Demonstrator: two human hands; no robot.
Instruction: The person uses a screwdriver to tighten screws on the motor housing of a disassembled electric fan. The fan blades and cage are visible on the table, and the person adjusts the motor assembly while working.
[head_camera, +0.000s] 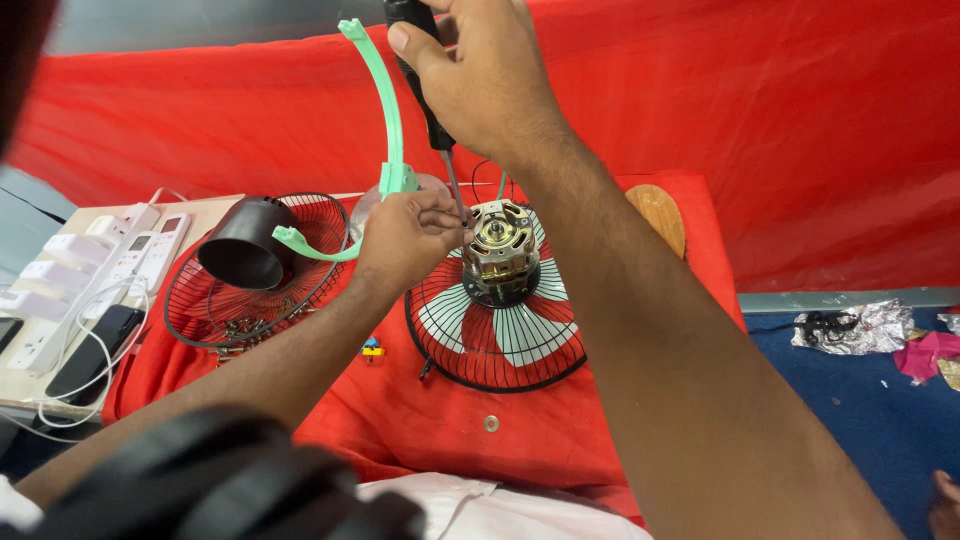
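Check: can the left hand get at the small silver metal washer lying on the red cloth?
Probably yes. The small silver metal washer lies bare on the red cloth, nothing over it; the left hand is busy pinching at the motor, though.

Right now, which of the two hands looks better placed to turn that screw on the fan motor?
Probably the right hand: it already grips the screwdriver upright, tip down at the motor. The left hand pinches beside the tip, likely steadying.
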